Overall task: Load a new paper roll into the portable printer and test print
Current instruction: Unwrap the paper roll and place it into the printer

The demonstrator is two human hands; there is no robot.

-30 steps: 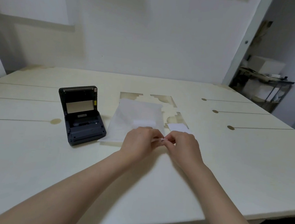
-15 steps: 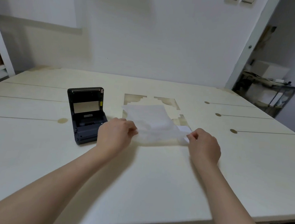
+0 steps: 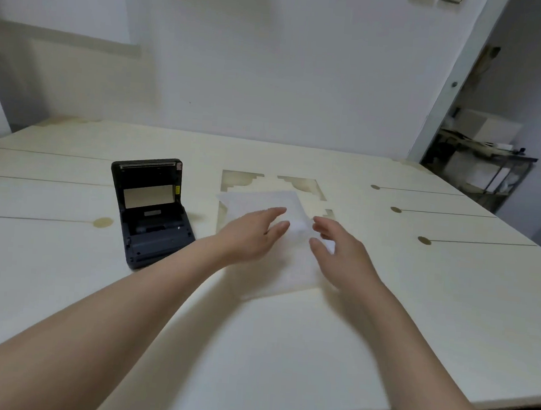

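My two hands hover over a white wrapper on the table.

My left hand (image 3: pixel 254 232) is open, with its fingers stretched out over the white wrapper (image 3: pixel 262 204). My right hand (image 3: pixel 340 252) is open too, with its fingers spread, and holds nothing. The picture is blurry here, so I cannot tell if my fingers touch the wrapper. The wrapper lies flat on the pale table (image 3: pixel 283 351). I cannot tell if the paper roll is inside it. The dark printer (image 3: pixel 152 211) sits on the table to the left of my hands, near the wrapper. Its lid stands up and open.
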